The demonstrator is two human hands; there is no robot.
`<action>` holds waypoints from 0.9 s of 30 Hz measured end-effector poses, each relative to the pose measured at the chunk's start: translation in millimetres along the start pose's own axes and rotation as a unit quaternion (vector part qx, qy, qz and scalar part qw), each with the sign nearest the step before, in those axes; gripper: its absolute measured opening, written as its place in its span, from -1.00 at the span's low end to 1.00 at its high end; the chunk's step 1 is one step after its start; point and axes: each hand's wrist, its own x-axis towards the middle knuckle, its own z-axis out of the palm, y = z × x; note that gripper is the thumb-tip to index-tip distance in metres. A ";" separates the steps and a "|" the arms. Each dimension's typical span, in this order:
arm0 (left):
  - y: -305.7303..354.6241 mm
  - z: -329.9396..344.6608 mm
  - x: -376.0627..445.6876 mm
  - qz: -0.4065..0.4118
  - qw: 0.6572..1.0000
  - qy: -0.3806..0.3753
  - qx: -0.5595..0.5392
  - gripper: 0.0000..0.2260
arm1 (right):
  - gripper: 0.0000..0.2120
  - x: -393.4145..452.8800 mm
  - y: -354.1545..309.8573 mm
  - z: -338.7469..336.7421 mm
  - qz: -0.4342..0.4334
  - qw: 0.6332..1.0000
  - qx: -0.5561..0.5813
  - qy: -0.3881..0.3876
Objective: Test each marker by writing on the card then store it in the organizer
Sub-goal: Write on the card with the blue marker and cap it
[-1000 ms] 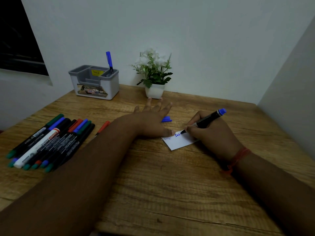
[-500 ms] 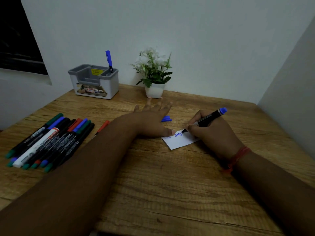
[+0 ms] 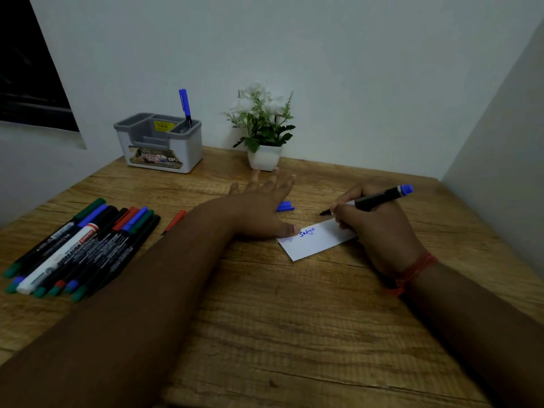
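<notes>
Wood-grain worktop (image 3: 265,334) carries everything here. The left hand (image 3: 259,210) lies flat and palm down, fingers (image 3: 282,184) spread and pointing toward the back wall, its thumb (image 3: 290,230) pressing the near-left corner of the white card (image 3: 316,241); it holds nothing. The left forearm runs diagonally from the lower left corner up to that hand. The right hand (image 3: 379,228) rests its heel on the worktop over the card's right end, fingers curled in a writing grip around a black marker (image 3: 368,200) with a blue end. The marker slants, blue end up and to the right, tip to the left and just past the card's far edge; I cannot tell whether the tip touches anything. A red thread (image 3: 412,272) circles the right wrist. Blue writing shows on the card beside fainter writing at its left corner. A blue cap (image 3: 285,206) lies behind the left hand. A row of capped markers (image 3: 79,248) lies at the left, one red marker (image 3: 173,220) partly hidden by the forearm. The grey organizer (image 3: 159,142) stands at the back, one blue marker (image 3: 185,108) upright in its right rear compartment, a potted plant (image 3: 262,128) beside it.
</notes>
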 end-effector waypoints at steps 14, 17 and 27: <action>0.2 0.0 3.6 -0.020 0.994 0.099 -0.052 -0.37 | -0.88 35.8 -16.8 -10.7 -0.074 0.996 0.051 -0.002; 0.3 -0.6 7.2 -0.015 0.988 0.151 -0.021 -0.46 | -0.84 37.6 -11.5 -5.5 -0.066 0.995 0.078 -0.002; 6.7 2.6 6.6 0.015 0.986 0.160 -0.048 -0.85 | -0.86 31.0 2.6 -10.3 -0.047 0.991 0.122 -0.033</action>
